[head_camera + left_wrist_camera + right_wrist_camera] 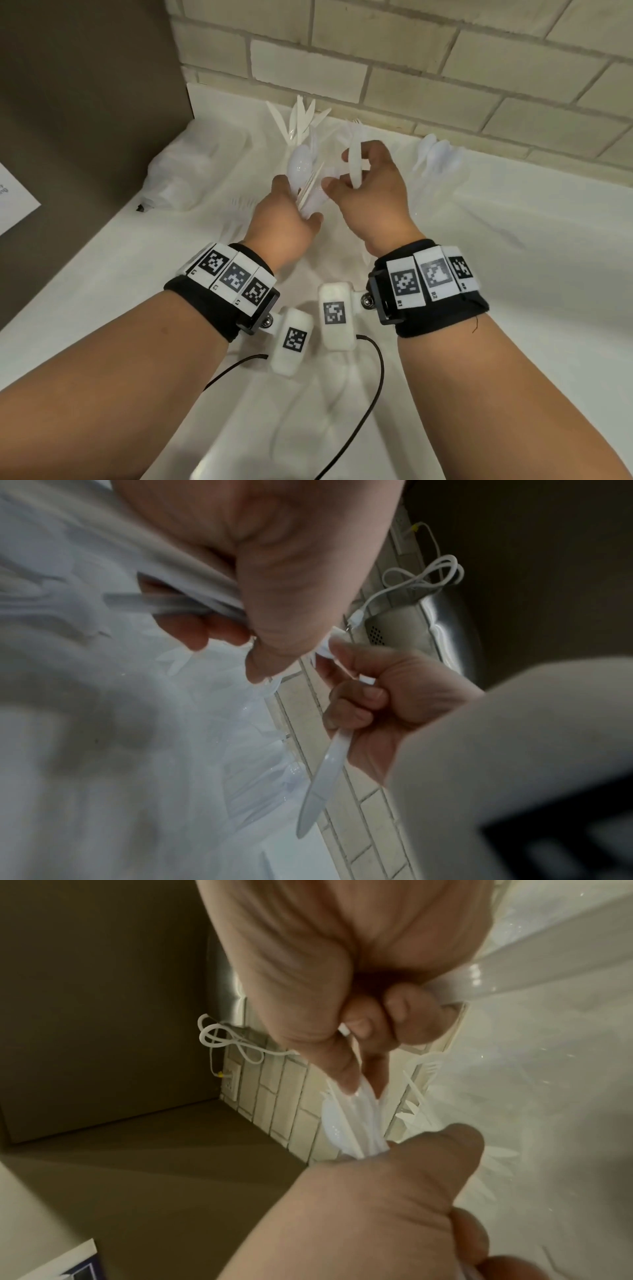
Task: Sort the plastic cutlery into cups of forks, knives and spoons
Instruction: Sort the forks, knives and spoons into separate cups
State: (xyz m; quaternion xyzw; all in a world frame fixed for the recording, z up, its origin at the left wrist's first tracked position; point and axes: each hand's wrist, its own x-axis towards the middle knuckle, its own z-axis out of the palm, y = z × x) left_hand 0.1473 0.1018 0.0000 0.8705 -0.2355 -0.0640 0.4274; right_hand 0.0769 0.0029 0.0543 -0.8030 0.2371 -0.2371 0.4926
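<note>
**Knife in right hand, bundle of cutlery in left**

While my right hand [371, 192] curls its fingers [356, 712] round a white plastic knife [323, 777], its thumb and forefinger also pinch at the top of the bundle beside it. Knife handle sits in the fist; blade sticks out past the little finger, seen clearly in the left wrist view. My left hand [286, 219] grips a bundle of mixed cutlery [305, 171] by the handles, fingers wrapped tight; spoon bowls show at the top of the bundle, the rest too blurred to sort by type. Both hands are raised over the worktop [513, 274], close together, nearly touching.

Behind the hands, near the brick wall [445, 68], a cup of knives [299, 118] stands with blades up. Fork tines [357, 121] show just right of it; their cup is hidden by my right hand. Further right, spoons [435, 150] stand in another cup, clear and hard to make out. More loose cutlery [239, 205] lies on the worktop left of my left hand, next to a crumpled clear bag [178, 171]. Brown panel [85, 102] on the left. White cable [421, 574] hangs by the wall.
</note>
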